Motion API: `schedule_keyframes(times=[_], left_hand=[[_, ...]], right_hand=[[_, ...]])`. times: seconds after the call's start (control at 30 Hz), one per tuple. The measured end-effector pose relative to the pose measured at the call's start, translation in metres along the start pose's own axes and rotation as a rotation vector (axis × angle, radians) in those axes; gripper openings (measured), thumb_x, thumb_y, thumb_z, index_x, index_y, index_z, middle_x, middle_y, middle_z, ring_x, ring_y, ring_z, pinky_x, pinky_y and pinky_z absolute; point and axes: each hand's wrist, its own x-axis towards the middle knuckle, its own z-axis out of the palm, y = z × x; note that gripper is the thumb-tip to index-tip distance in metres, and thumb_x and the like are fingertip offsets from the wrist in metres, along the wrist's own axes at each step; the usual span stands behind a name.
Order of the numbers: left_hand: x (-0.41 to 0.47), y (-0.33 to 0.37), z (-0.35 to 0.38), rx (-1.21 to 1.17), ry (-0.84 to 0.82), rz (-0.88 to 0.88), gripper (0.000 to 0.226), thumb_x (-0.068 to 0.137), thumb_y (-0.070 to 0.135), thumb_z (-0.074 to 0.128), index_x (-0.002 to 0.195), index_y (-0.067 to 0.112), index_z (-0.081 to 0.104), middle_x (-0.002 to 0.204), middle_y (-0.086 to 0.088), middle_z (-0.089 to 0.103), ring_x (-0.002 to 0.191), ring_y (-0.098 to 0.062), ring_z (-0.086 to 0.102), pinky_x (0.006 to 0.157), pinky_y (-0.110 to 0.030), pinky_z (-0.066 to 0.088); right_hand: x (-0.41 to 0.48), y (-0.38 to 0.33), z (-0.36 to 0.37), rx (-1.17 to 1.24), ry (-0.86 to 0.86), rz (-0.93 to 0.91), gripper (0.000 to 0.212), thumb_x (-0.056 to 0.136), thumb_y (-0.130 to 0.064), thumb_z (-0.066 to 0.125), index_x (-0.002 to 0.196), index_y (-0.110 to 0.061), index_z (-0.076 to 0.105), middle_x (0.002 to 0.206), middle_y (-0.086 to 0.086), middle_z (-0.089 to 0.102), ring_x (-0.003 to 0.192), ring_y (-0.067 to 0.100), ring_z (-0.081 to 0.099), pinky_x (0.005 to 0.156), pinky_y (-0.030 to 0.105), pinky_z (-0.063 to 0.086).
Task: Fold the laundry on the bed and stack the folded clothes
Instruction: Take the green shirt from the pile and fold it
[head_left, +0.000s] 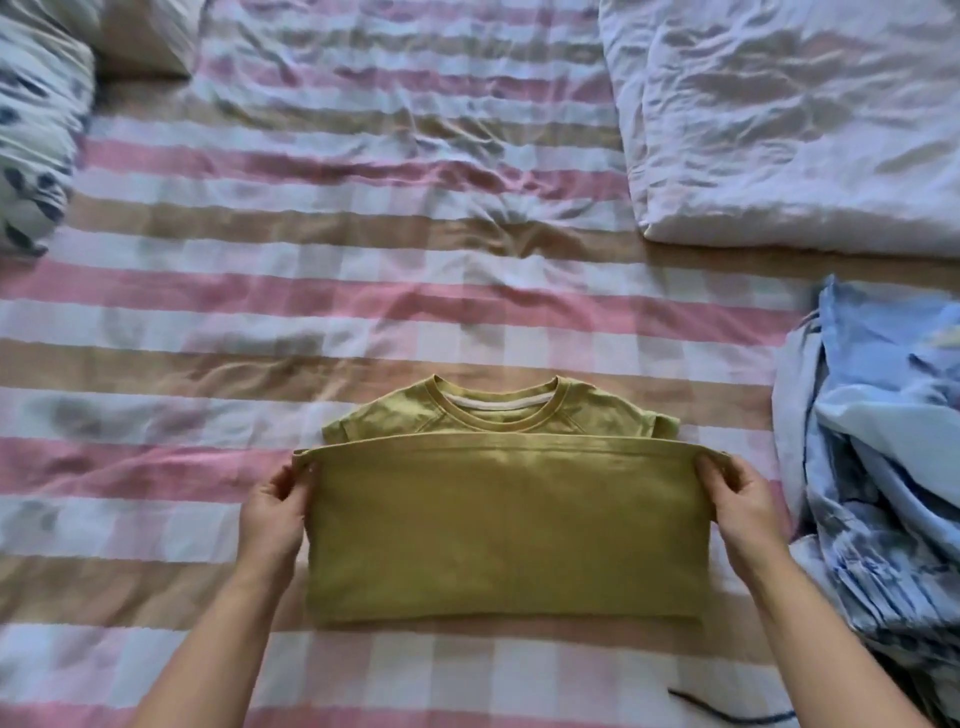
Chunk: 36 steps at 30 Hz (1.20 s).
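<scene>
Left hand (278, 506) and right hand (737, 499) each pinch the green shirt's (509, 540) hem corners on the bed (363, 291); blue clothes (872, 467) lie right.

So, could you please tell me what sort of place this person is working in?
Most likely a bedroom at home. A checked bedsheet fills the view, with a white duvet at the far right and a patterned pillow at the far left. A green T-shirt lies half folded on the sheet.
</scene>
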Motion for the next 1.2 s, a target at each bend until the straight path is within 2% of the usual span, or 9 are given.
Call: schedule_keyframes(times=[0.13,0.23,0.3,0.43,0.57,0.7,0.8,0.93,1.2], left_hand=[[0.050,-0.004,0.028,0.139,0.070,0.074,0.016,0.093,0.020,0.054,0.087,0.005,0.058,0.079,-0.007,0.058,0.074,-0.016,0.049,0.067,-0.034,0.040],[0.073,-0.008,0.039,0.271,0.116,0.130,0.016,0.091,0.018,0.057,0.081,0.006,0.058,0.077,-0.010,0.057,0.073,-0.017,0.046,0.066,-0.034,0.036],[0.078,-0.010,0.042,0.291,0.119,0.128,0.012,0.089,0.016,0.059,0.083,0.006,0.060,0.078,-0.010,0.059,0.072,-0.017,0.048,0.063,-0.034,0.038],[0.060,-0.019,0.028,0.234,0.123,0.055,0.011,0.088,0.016,0.061,0.095,0.009,0.058,0.088,-0.014,0.062,0.077,-0.022,0.056,0.063,-0.034,0.044],[-0.006,-0.047,-0.007,0.339,0.147,-0.053,0.009,0.089,0.019,0.060,0.091,0.010,0.059,0.090,-0.014,0.064,0.082,-0.024,0.058,0.076,-0.041,0.047],[-0.064,-0.062,-0.018,0.199,0.197,-0.195,0.007,0.086,0.013,0.062,0.080,0.011,0.060,0.081,-0.016,0.063,0.068,-0.023,0.056,0.056,-0.019,0.049],[-0.073,-0.057,-0.009,-0.091,0.202,-0.317,0.012,0.086,0.001,0.057,0.078,0.010,0.059,0.067,-0.001,0.065,0.060,-0.009,0.061,0.050,-0.013,0.050],[-0.073,-0.051,-0.001,-0.311,0.219,-0.408,0.019,0.088,-0.006,0.049,0.075,0.007,0.056,0.055,0.006,0.066,0.054,-0.001,0.063,0.058,-0.014,0.054],[-0.082,-0.052,-0.058,-0.163,0.187,-0.374,0.022,0.078,-0.017,0.056,0.078,0.005,0.060,0.059,0.002,0.069,0.056,-0.003,0.064,0.062,-0.014,0.054]], right_hand=[[0.052,0.005,0.030,-0.106,0.099,-0.097,0.009,0.091,-0.017,0.056,0.089,-0.010,0.062,0.074,-0.004,0.061,0.057,-0.007,0.055,0.055,0.008,0.042],[0.074,0.010,0.044,-0.189,0.138,-0.123,0.012,0.090,-0.022,0.059,0.089,-0.009,0.061,0.076,0.006,0.061,0.069,0.013,0.053,0.060,0.021,0.039],[0.080,0.012,0.048,-0.244,0.166,-0.116,0.013,0.088,-0.023,0.061,0.088,-0.010,0.061,0.082,0.008,0.061,0.076,0.018,0.053,0.057,0.014,0.038],[0.060,0.014,0.039,-0.238,0.212,-0.067,0.027,0.087,-0.023,0.064,0.105,-0.003,0.060,0.094,0.007,0.061,0.088,0.017,0.055,0.064,0.009,0.041],[-0.007,0.036,0.014,-0.349,0.187,0.033,0.029,0.085,-0.020,0.066,0.108,-0.005,0.059,0.095,0.008,0.061,0.089,0.020,0.056,0.073,0.022,0.043],[-0.064,0.058,0.004,-0.450,0.132,0.123,0.021,0.086,-0.022,0.064,0.090,-0.001,0.061,0.083,0.014,0.063,0.084,0.028,0.059,0.069,0.028,0.040],[-0.073,0.056,0.006,-0.287,0.186,0.251,0.019,0.090,-0.023,0.059,0.086,-0.005,0.060,0.083,0.016,0.063,0.076,0.026,0.059,0.057,0.024,0.042],[-0.080,0.045,0.008,0.243,0.229,0.539,0.021,0.097,-0.015,0.045,0.077,-0.017,0.053,0.054,-0.010,0.065,0.046,0.000,0.060,0.043,0.018,0.052],[-0.106,0.052,-0.014,0.182,0.321,0.448,0.022,0.086,0.004,0.056,0.073,-0.014,0.055,0.048,-0.015,0.063,0.046,-0.003,0.059,0.053,0.008,0.051]])
